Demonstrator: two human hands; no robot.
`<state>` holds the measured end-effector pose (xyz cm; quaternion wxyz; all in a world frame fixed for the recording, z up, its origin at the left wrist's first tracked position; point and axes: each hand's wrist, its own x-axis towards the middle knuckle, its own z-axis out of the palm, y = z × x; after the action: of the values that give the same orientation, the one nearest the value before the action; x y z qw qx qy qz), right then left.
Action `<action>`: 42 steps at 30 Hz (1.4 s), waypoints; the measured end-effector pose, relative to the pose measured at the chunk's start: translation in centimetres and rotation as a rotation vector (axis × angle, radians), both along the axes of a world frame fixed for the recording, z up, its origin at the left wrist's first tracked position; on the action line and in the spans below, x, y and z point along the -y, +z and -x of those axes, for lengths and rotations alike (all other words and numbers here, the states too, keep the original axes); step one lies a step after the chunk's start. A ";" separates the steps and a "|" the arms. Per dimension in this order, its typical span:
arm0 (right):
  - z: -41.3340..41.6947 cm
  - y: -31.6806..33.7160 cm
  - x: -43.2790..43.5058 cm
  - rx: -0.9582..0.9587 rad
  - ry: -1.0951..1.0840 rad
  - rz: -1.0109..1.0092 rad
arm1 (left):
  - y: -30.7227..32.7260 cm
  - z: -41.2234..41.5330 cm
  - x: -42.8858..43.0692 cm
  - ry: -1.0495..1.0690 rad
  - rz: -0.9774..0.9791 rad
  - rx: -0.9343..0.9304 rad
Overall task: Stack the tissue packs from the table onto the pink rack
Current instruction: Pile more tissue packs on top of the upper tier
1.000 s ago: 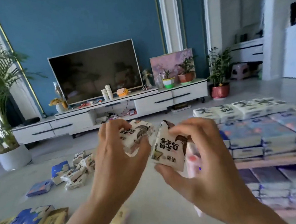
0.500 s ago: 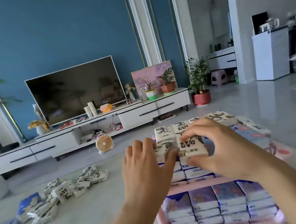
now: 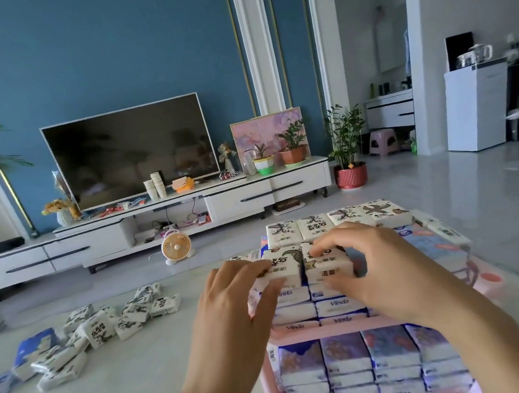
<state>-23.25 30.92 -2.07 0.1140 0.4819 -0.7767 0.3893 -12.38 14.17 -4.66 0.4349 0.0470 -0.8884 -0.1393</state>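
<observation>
Both hands set two packs side by side on the rack's top stack.

The left hand [image 3: 231,301] grips the left pack [image 3: 287,272]: fingers curled over its top, thumb pressed on its near face. The right hand [image 3: 384,272] grips the right pack [image 3: 330,269] in the same way, fingers bent over the top and thumb at the lower near edge. The two packs touch each other and rest on the blue-and-white stack on the upper shelf of the pink rack [image 3: 323,330], just in front of a back row [image 3: 334,222] of like white packs. The lower shelf holds stacks of blue packs [image 3: 375,363]. The loose packs [image 3: 105,327] lie in a heap on the table [image 3: 127,380], well apart from the rack, to its left.
</observation>
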 end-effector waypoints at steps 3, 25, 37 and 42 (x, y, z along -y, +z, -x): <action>0.0 -0.1 -0.1 0.005 0.001 0.007 | -0.1 0.4 -0.4 -0.025 -0.054 0.004; 8.4 4.5 -2.5 0.573 -0.425 0.220 | 4.3 4.9 0.7 -0.116 -0.822 0.066; 7.7 3.4 -0.7 0.622 -0.354 0.157 | 6.5 7.9 1.5 -0.168 -1.221 0.395; 6.9 3.7 -0.5 0.591 -0.390 0.162 | 6.5 7.9 1.2 -0.203 -1.181 0.464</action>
<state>-30.13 31.42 1.65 -0.0054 0.1810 -0.8199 0.5432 -20.27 12.94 1.84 0.1169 0.2230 -0.7332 -0.6317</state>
